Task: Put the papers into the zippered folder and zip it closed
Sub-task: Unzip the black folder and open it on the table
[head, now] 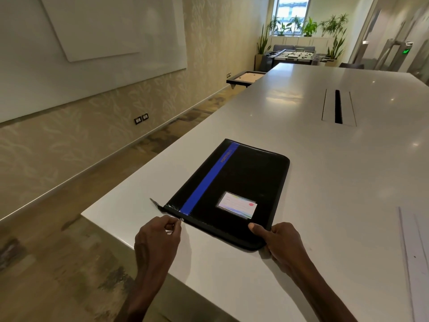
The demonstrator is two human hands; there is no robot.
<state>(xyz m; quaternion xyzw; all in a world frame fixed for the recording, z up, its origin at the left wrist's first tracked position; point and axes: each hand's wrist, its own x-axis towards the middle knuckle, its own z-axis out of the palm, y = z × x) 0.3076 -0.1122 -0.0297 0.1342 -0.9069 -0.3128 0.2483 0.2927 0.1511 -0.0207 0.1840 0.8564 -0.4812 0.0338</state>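
A black zippered folder (241, 182) with a blue stripe and a clear card pocket lies flat on the white table (301, 228), near its front left corner. My left hand (157, 238) pinches the small metal zipper pull (181, 220) at the folder's near left corner. My right hand (278, 242) grips the folder's near right corner, thumb on top. White papers (415, 252) lie at the table's right edge, apart from the folder.
A cable slot (338, 106) is set into the table further back. The table's left edge and front corner (92, 214) drop to the wooden floor. A whiteboard hangs on the left wall; plants and a game table stand far back.
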